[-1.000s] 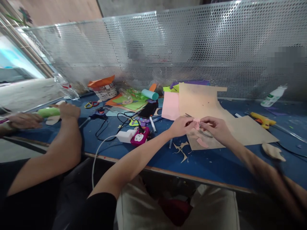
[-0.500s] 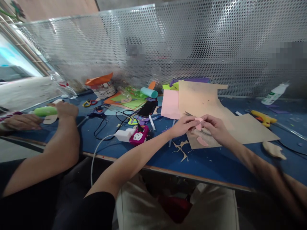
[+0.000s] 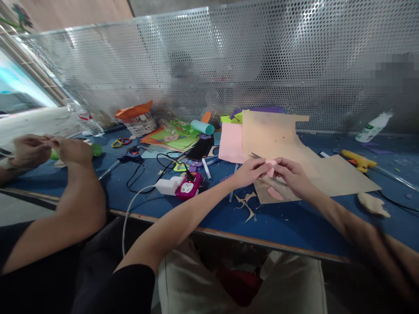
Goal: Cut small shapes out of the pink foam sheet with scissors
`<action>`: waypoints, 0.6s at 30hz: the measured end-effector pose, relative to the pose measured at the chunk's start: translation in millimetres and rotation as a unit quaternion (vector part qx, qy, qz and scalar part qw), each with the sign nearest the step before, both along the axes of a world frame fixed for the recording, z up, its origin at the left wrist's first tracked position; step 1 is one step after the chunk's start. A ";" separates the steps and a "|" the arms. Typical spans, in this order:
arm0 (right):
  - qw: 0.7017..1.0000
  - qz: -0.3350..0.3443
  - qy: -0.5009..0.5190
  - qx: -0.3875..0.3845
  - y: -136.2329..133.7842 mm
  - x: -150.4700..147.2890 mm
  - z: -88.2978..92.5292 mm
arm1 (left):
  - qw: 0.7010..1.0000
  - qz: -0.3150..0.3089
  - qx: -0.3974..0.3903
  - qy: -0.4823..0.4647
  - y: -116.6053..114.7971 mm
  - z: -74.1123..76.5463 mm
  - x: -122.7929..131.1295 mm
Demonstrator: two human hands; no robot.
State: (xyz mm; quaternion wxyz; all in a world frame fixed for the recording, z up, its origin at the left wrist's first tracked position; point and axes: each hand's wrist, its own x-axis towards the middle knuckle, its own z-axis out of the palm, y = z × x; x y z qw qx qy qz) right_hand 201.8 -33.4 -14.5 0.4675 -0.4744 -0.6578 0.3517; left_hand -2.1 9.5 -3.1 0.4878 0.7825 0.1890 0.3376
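Both my hands meet over a large beige sheet (image 3: 271, 135). A small pink piece (image 3: 270, 168) is pinched between the fingertips of my left hand (image 3: 250, 172) and my right hand (image 3: 291, 174). Metal blade tips (image 3: 254, 155) stick out behind my left hand; the rest of that tool is mostly hidden by my hands. Just below, a second pink piece (image 3: 275, 194) lies on the beige sheet. Thin beige offcuts (image 3: 248, 205) are scattered on the blue table beside it. A larger pink sheet (image 3: 231, 143) lies behind my left hand.
Left of my arm sits a magenta power socket (image 3: 189, 186) with a white plug and cables. A yellow glue gun (image 3: 358, 161) and white bottle (image 3: 375, 126) are at the right. At the far left are another person's hands (image 3: 75, 152). A perforated metal panel (image 3: 196, 65) stands behind.
The pink piece between my fingers shows less of its lower part now. At the far left, the other person's hands have moved up and closer together. My hands have barely moved.
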 end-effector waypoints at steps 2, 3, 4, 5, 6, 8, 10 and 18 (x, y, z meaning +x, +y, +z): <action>0.999 -0.038 -0.007 0.032 -0.2 0.9 1.1 | 0.998 0.038 0.042 0.016 2.0 -1.1 0.6; 0.997 -0.056 -0.015 0.044 -0.6 1.0 1.9 | 0.997 0.052 0.058 0.021 3.1 -1.6 1.1; 0.996 -0.068 -0.026 0.050 -1.1 0.9 2.8 | 0.996 0.058 0.067 0.022 4.3 -2.0 1.7; 0.995 -0.079 -0.036 0.055 -1.6 0.7 3.5 | 0.995 0.060 0.071 0.026 5.5 -2.5 2.3; 0.993 -0.087 -0.048 0.060 -2.0 0.6 4.0 | 0.995 0.066 0.071 0.025 6.5 -3.2 3.1; 0.989 -0.100 -0.077 0.076 -2.5 0.5 4.5 | 0.995 0.074 0.059 0.016 8.0 -5.3 5.0; 0.984 -0.110 -0.104 0.094 -2.5 0.9 4.3 | 0.997 0.067 0.032 0.000 8.6 -8.7 7.2; 0.978 -0.120 -0.122 0.121 -3.9 3.6 5.6 | 0.998 0.061 -0.022 -0.022 8.1 -12.3 8.4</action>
